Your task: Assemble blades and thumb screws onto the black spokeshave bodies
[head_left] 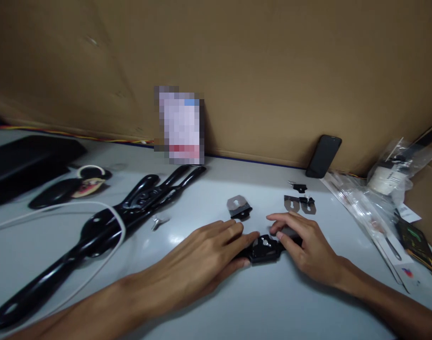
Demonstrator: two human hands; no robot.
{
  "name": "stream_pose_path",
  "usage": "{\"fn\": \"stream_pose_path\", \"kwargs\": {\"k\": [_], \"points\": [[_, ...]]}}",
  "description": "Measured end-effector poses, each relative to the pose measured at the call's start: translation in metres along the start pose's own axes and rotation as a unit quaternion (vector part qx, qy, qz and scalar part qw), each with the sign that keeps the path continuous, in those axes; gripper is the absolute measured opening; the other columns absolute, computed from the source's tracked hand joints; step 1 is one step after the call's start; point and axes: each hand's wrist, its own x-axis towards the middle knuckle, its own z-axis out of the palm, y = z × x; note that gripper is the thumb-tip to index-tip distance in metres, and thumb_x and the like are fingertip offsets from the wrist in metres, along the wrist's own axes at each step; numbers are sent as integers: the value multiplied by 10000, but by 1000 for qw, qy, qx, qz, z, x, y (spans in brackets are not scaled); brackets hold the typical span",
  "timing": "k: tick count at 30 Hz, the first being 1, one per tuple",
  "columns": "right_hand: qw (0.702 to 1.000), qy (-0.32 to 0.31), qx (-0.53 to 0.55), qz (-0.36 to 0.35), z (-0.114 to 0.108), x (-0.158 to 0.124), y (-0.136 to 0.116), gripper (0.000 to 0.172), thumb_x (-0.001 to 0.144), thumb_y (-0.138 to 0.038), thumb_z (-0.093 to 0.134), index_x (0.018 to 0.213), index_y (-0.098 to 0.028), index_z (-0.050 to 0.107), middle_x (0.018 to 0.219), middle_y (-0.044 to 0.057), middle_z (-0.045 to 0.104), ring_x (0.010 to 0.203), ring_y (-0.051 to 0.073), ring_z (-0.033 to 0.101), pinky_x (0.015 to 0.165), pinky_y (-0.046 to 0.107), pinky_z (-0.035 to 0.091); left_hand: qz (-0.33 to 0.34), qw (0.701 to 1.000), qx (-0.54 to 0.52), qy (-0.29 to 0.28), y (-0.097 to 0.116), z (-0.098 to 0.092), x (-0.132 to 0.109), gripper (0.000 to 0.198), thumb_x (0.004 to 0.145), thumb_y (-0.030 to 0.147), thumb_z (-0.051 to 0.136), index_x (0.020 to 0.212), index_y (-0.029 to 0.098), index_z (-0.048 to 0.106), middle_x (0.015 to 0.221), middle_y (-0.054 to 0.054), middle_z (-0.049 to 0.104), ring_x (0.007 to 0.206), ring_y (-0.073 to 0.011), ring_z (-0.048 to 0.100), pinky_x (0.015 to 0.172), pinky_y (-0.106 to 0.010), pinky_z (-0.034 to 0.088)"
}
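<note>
A black spokeshave (pixel 263 255) lies on the grey table in front of me, with a small silver screw on its face. My left hand (pixel 216 250) is closed round its left handle, fingers on top and thumb along the near side. Over the right handle, my right hand (pixel 308 243) has bent fingers, the thumb and a fingertip close beside the screw. Just beyond my hands rests a steel blade with a black cap (pixel 239 208). Farther right are two more blades (pixel 292 204) with black parts and a separate black cap (pixel 300 188).
Several black spokeshave bodies (pixel 106 226) are piled at left, crossed by a white cable (pixel 122 222). A wing screw (pixel 159 221) lies near them. A phone (pixel 323 156) leans on the cardboard wall (pixel 258 80). Plastic-wrapped tools (pixel 372 226) lie at right.
</note>
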Motion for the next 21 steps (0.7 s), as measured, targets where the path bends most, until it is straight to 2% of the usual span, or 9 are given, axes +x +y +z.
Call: {"fn": "stream_pose_path", "kwargs": {"k": [10, 15, 21], "points": [[1000, 12, -1, -20, 2, 0, -3, 271, 1032, -104, 506, 1236, -209, 650, 950, 45, 765, 934, 212, 708, 875, 405, 584, 3, 1000, -5, -6, 0, -4, 1, 292, 1137, 289, 473, 1351, 177, 638, 961, -57, 682, 783, -222, 666, 700, -344, 553], [999, 18, 2, -26, 2, 0, -4, 274, 1026, -94, 505, 1229, -205, 651, 942, 48, 764, 924, 210, 709, 862, 403, 588, -6, 1000, -9, -5, 0, -2, 1, 282, 1127, 282, 503, 1351, 188, 644, 982, -64, 700, 833, -230, 688, 751, -350, 574], [999, 25, 1, -21, 1, 1, -6, 236, 1019, -105, 519, 1166, -204, 675, 918, 47, 753, 875, 200, 707, 794, 364, 582, -1, 1000, -9, 9, -1, 0, 1, 269, 1117, 280, 524, 1340, 188, 644, 964, -61, 693, 818, -241, 682, 728, -357, 559]]}}
